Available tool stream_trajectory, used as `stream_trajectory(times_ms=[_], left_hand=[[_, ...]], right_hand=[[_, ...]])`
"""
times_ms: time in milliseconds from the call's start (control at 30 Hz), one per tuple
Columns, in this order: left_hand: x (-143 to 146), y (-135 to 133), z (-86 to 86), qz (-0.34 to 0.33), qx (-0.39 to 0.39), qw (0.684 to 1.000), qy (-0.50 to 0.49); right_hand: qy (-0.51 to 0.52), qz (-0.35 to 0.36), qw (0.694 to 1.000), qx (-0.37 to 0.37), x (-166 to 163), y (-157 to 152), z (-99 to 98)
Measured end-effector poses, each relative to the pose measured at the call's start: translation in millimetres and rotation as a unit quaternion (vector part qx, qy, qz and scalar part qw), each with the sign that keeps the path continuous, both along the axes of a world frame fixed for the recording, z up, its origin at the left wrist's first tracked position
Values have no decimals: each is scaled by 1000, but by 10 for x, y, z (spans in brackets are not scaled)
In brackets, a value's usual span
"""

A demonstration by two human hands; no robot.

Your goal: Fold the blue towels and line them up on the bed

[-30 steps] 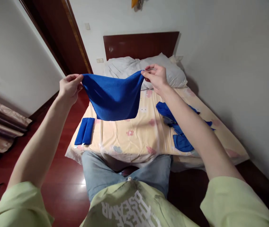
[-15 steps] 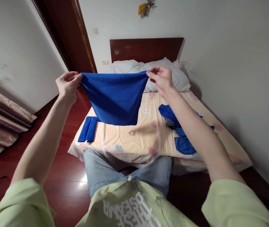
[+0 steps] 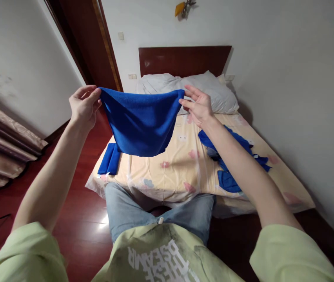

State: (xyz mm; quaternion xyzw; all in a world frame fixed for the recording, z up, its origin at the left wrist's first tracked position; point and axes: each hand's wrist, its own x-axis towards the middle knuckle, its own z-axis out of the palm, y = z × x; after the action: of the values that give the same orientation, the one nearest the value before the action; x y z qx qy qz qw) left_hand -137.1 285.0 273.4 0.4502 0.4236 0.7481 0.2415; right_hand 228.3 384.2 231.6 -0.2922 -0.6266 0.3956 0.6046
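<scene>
A blue towel (image 3: 142, 123) hangs in the air in front of me, above the bed, its top edge sagging slightly between my hands. My left hand (image 3: 84, 103) is closed on its upper left corner, thumb against fingers. At the upper right corner, my right hand (image 3: 198, 102) holds the cloth by the fingertips, the fingers a little spread. Below and to the left, folded blue towels (image 3: 109, 158) lie side by side near the bed's front edge. A crumpled heap of blue cloths (image 3: 228, 182) lies on the right, partly hidden behind my right forearm.
The bed (image 3: 167, 182) has a pale yellow flowered sheet and stands right before my legs. White pillows (image 3: 220, 96) rest against the dark wooden headboard (image 3: 184, 60). A curtain (image 3: 5, 145) hangs at the left, and a wall (image 3: 296, 98) runs along the right.
The towel's top edge has gone from taut to slightly slack, and its lower edge has swung a little left. The fingers of my right hand have spread somewhat.
</scene>
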Motion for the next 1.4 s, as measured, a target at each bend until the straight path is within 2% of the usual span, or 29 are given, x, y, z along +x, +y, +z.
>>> stream_trajectory(times_ms=[200, 367, 567, 667, 867, 967, 1100, 1233, 1400], left_hand=[[-82, 21, -31, 23, -8, 1000, -3], [-92, 0, -73, 19, -12, 1000, -12], [-105, -46, -182, 28, -74, 997, 15], [-83, -140, -225, 8, -85, 996, 26], [132, -422, -234, -59, -106, 991, 56], [251, -515, -236, -85, -142, 984, 59], [355, -581, -264, -128, -197, 971, 38], [382, -471, -400, -144, -243, 959, 29], [368, 44, -777, -163, -273, 948, 21]], right_hand=[[48, -33, 998, -3, -9, 50, -104], [47, -42, 998, -6, 23, 111, -133], [46, -43, 998, 1, 159, 75, -124], [36, -58, 998, 14, 317, -101, -129], [30, -67, 997, -3, 722, -726, -115], [38, -98, 994, -20, 895, -958, -125], [0, -140, 989, -53, 1074, -1124, -183], [-12, -129, 987, -97, 1171, -1045, -314], [-9, -105, 979, -177, 1081, -519, -671]])
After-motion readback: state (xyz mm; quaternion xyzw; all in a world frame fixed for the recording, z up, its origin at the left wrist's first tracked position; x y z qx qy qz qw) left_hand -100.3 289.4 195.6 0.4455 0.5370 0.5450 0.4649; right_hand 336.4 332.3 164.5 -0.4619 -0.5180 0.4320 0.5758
